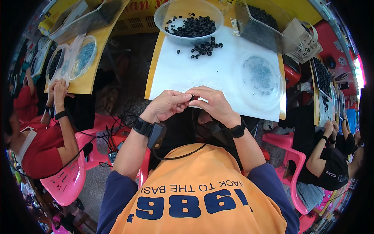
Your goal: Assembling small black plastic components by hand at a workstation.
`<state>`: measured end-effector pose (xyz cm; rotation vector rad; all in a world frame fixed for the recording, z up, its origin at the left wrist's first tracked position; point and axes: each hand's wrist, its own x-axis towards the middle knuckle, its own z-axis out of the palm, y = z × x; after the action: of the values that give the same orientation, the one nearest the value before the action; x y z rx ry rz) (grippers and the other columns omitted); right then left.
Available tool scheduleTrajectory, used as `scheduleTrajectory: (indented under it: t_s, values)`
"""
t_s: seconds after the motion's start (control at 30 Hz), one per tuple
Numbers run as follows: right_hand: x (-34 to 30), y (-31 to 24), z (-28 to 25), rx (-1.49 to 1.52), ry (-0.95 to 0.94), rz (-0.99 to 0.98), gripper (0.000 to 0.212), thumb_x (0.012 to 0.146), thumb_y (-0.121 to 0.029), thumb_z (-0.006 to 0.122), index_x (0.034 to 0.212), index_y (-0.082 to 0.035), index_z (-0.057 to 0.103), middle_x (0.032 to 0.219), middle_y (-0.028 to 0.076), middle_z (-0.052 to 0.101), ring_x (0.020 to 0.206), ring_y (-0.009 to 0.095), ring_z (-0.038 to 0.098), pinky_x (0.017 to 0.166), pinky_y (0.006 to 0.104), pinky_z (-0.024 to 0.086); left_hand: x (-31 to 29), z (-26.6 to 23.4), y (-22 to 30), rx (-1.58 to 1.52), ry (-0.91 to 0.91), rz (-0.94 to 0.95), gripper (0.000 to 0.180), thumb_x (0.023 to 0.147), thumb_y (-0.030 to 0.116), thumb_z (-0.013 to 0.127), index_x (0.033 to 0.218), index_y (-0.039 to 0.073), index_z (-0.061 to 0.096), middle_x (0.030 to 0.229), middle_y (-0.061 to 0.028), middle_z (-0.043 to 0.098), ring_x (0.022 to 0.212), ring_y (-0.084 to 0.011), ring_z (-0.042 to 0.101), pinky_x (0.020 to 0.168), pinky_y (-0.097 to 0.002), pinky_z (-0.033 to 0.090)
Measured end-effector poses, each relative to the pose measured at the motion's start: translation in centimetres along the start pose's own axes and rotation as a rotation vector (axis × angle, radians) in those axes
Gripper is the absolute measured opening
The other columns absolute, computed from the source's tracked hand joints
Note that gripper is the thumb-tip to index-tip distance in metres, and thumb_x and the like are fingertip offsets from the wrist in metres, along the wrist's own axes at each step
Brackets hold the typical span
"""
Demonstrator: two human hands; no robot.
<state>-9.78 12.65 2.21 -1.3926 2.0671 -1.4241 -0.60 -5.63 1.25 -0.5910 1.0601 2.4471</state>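
Evidently, the main exposure lies along the white sheet (pixel 171 74). The bowl (pixel 160 20) stands at its far edge; a knock could spill the black stock. The clear dish (pixel 244 74), right, is low and holds fine bluish bits; a sweep of the forearm could scatter them. The cable (pixel 183 157) near the body could snag on a wrist movement. The left hand (pixel 167 104) and right hand (pixel 212 102) are drawn narrow, fingertips meeting on one small black piece (pixel 191 98) at the sheet's near edge; a loose pinch could drop it to lap or floor. Loose pieces (pixel 206 49) nearer than the bowl could roll if nudged.

Writing, noted without transcription: dark lettering and large numerals on the orange shirt (pixel 194 171), upside down in view; red script on the far panel (pixel 146 5), cut off; dark print on the pale bag (pixel 302 41), far right. No brand is recorded.
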Motion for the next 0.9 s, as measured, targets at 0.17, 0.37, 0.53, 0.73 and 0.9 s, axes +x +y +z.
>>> scheduleTrajectory:
  t_s: [0.17, 0.37, 0.53, 0.73, 0.9]
  values:
    - [-0.4, -0.9, -0.1, -0.088, -0.003, -0.085, 0.028, 0.078, -0.011, 0.072, 0.104, -0.005, 0.066, 0.101, 0.008, 0.068, 0.091, 0.023, 0.065, 0.078, 0.0304, 0.053, -0.8, 0.4, 0.2, 0.175, 0.011, 0.041, 0.015, 0.088, 0.015, 0.068, 0.089, 0.0, 0.071, 0.076, -0.0027, 0.064, 0.067, -0.0066, 0.055, 0.06, -0.0186, 0.045]
    - [0.4, 0.6, 0.3, -0.114, 0.066, -0.173, 0.029, 0.076, -0.008, 0.073, 0.104, -0.006, 0.066, 0.101, 0.007, 0.067, 0.09, 0.023, 0.064, 0.077, 0.0304, 0.053, -0.1, 0.0, 0.8, 0.251, 0.014, 0.097, 0.015, 0.088, 0.015, 0.068, 0.089, 0.0, 0.071, 0.075, -0.0016, 0.064, 0.066, -0.0058, 0.055, 0.061, -0.0178, 0.045]
    - [1.6, 3.4, 0.3, -0.224, 0.168, -0.192, 0.027, 0.071, -0.005, 0.074, 0.097, -0.006, 0.065, 0.095, 0.007, 0.061, 0.089, 0.024, 0.059, 0.076, 0.0329, 0.052, 3.0, -0.1, 1.0, 1.043, 0.217, 0.634, 0.016, 0.082, 0.014, 0.068, 0.093, 0.003, 0.072, 0.073, -0.0117, 0.063, 0.064, -0.0205, 0.058, 0.061, -0.031, 0.046]
    - [1.8, 4.3, 0.1, -0.175, 0.024, -0.018, 0.018, 0.074, -0.005, 0.072, 0.088, -0.002, 0.06, 0.092, 0.01, 0.058, 0.082, 0.026, 0.059, 0.072, 0.0345, 0.051, 4.0, -0.1, -0.9, 1.249, 0.33, 0.795, 0.016, 0.083, 0.012, 0.067, 0.097, 0.005, 0.071, 0.076, -0.0119, 0.059, 0.066, -0.025, 0.057, 0.062, -0.0319, 0.046]
    - [3.6, 2.2, -2.2, -0.087, -0.074, 0.092, 0.024, 0.078, -0.009, 0.07, 0.1, -0.004, 0.064, 0.093, 0.01, 0.061, 0.081, 0.022, 0.06, 0.071, 0.0309, 0.05, 4.2, -0.2, -1.9, 1.334, 0.365, 0.917, 0.017, 0.082, 0.011, 0.066, 0.098, 0.004, 0.069, 0.083, -0.0128, 0.059, 0.073, -0.0303, 0.06, 0.067, -0.0372, 0.049]
